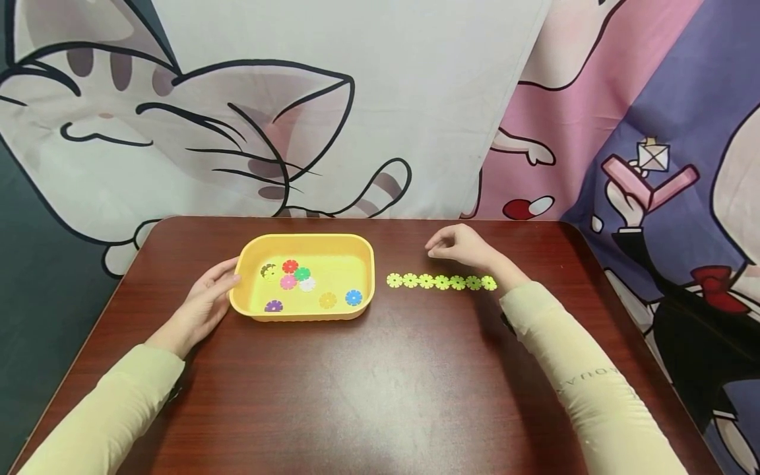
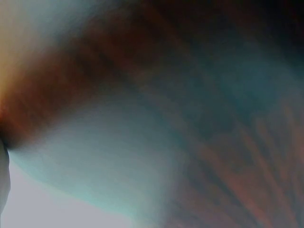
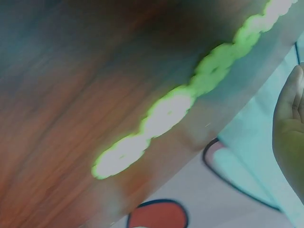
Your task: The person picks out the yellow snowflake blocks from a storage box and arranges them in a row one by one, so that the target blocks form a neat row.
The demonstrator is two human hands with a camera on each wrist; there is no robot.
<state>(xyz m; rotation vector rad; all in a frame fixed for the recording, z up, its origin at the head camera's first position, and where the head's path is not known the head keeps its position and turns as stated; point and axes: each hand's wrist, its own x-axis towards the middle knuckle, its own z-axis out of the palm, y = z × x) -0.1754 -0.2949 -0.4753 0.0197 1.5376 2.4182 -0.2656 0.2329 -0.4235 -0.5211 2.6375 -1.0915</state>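
My left hand (image 1: pixel 202 305) grips the left end of a yellow plastic tray (image 1: pixel 309 316), thumb at the rim. Inside lie loose snowflake discs, among them a red disc (image 1: pixel 289 266), a purple disc (image 1: pixel 274 306) and a blue disc (image 1: pixel 353 297). To the right of the tray, several yellow-green snowflake discs (image 1: pixel 442 282) form a straight row on the table, edge to edge. My right hand (image 1: pixel 460 245) hovers just beyond that row, fingers loosely bent, nothing visible in them. The right wrist view shows the row (image 3: pixel 168 112) and part of the hand (image 3: pixel 290 128).
Both things stand on a dark reddish-brown wooden table (image 1: pixel 380 396), toward its far edge. Behind it hangs a cartoon-printed cloth (image 1: pixel 427 99). The left wrist view is too blurred to make out objects.
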